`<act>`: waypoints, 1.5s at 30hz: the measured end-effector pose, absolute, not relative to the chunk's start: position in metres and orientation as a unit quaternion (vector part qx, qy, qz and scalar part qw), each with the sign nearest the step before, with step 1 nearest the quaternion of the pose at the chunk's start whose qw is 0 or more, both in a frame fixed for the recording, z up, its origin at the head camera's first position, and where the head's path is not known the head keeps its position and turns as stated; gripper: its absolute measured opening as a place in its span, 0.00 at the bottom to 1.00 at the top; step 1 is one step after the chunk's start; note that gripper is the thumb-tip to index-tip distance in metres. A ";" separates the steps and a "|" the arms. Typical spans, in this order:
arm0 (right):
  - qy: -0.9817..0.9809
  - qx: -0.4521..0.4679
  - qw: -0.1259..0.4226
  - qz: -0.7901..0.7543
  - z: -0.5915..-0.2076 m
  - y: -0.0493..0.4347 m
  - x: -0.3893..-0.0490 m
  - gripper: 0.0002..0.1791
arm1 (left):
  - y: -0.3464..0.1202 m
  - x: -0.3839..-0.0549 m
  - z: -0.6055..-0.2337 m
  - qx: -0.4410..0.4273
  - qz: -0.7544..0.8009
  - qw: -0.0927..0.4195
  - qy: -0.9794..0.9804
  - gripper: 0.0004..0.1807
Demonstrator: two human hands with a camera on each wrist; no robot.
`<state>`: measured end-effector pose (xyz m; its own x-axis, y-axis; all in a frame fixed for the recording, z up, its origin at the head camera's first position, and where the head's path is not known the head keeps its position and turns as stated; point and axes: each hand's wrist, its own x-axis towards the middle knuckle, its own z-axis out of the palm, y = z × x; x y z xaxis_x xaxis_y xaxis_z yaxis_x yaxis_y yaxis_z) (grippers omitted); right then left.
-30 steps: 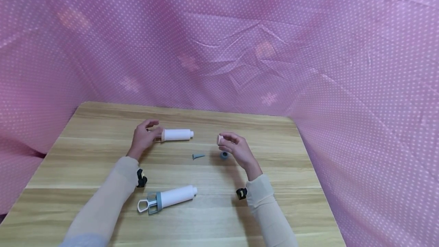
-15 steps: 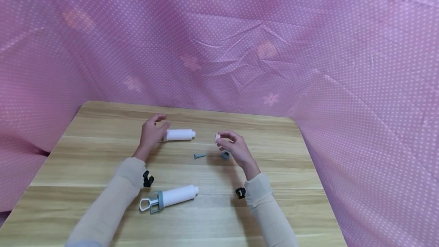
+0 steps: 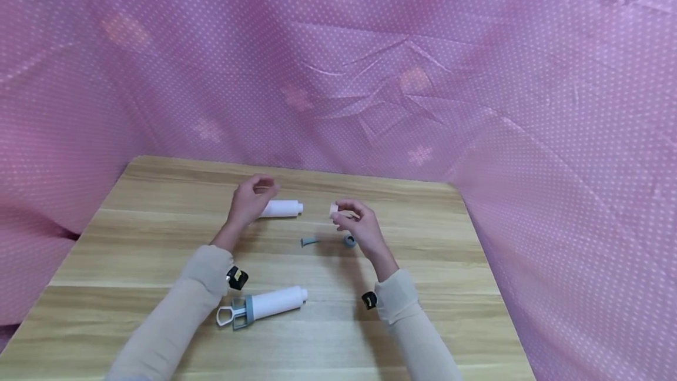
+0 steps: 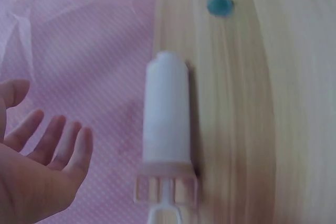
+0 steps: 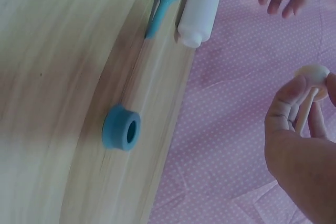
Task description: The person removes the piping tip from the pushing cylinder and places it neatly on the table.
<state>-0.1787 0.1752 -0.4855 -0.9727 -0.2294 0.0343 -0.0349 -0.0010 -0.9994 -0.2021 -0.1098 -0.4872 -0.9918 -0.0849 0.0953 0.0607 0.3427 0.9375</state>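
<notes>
My right hand (image 3: 365,231) is raised over the table, pinching a small pale cap-like piece (image 5: 313,74) with a thin stem between thumb and fingers. My left hand (image 3: 250,200) hovers with relaxed fingers around nothing, above a white syringe-like pump (image 4: 167,114). That pump lies flat; its pinkish collar and white pull handle show in the left wrist view but are hidden by the hand in the head view. Below the right hand stands a blue-grey ring-shaped cap (image 5: 121,128). Left of it lies a blue-grey flared nozzle (image 3: 309,241).
A second white pump (image 3: 277,301) with a blue-grey collar and white loop handle lies nearer the person, between the forearms. The wooden table (image 3: 433,322) ends at a pink dotted cloth (image 3: 370,75) behind and at the sides.
My left hand has moved right from the pump's handle end and now hangs over its barrel. The right hand has shifted slightly left, still pinching the pale piece.
</notes>
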 end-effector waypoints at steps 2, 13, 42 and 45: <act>0.700 -0.096 0.064 -0.704 -0.484 0.173 -0.177 0.18 | -0.103 -0.199 -0.483 0.005 -0.588 0.041 -0.808 0.22; 0.691 -0.101 0.061 -0.713 -0.478 0.167 -0.173 0.17 | -0.065 -0.182 -0.473 -0.025 -0.685 -0.059 -0.726 0.25; 0.704 -0.114 0.098 -0.695 -0.484 0.164 -0.165 0.16 | -0.029 -0.161 -0.483 -0.091 -0.719 -0.101 -0.682 0.27; 0.704 -0.114 0.098 -0.694 -0.484 0.164 -0.164 0.17 | -0.028 -0.161 -0.482 -0.091 -0.715 -0.101 -0.685 0.26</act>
